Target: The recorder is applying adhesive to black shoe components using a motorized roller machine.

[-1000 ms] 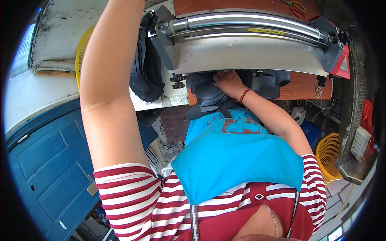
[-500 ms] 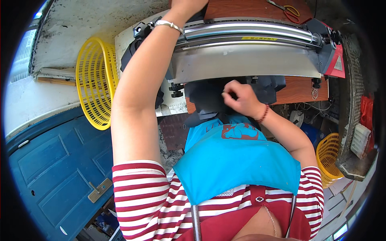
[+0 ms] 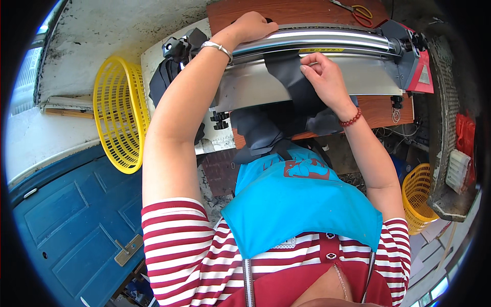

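A roller machine with a long shiny metal roller (image 3: 327, 40) and a sloping metal plate (image 3: 240, 84) stands before me. My right hand (image 3: 327, 79) pinches the edge of a black, leather-like piece (image 3: 289, 77), which lies up the plate with its far end at the roller. Beyond the roller's left part, my left hand (image 3: 253, 26) is closed with fingers curled down. Something dark shows beside those fingers, but what they hold is hidden. More black pieces (image 3: 255, 125) lie heaped between the machine and my blue apron (image 3: 307, 210).
Left of the machine stands a yellow basket (image 3: 118, 115), with dark pieces (image 3: 166, 79) hanging near it. Scissors (image 3: 362, 15) with red and yellow handles lie behind the roller on the brown tabletop (image 3: 302, 11). Another yellow basket (image 3: 417, 199) is low at right. A blue door (image 3: 71, 215) fills the lower left.
My right hand has risen from the heap onto the plate, bringing a black piece up to the roller. My left hand has come down closer to the roller.
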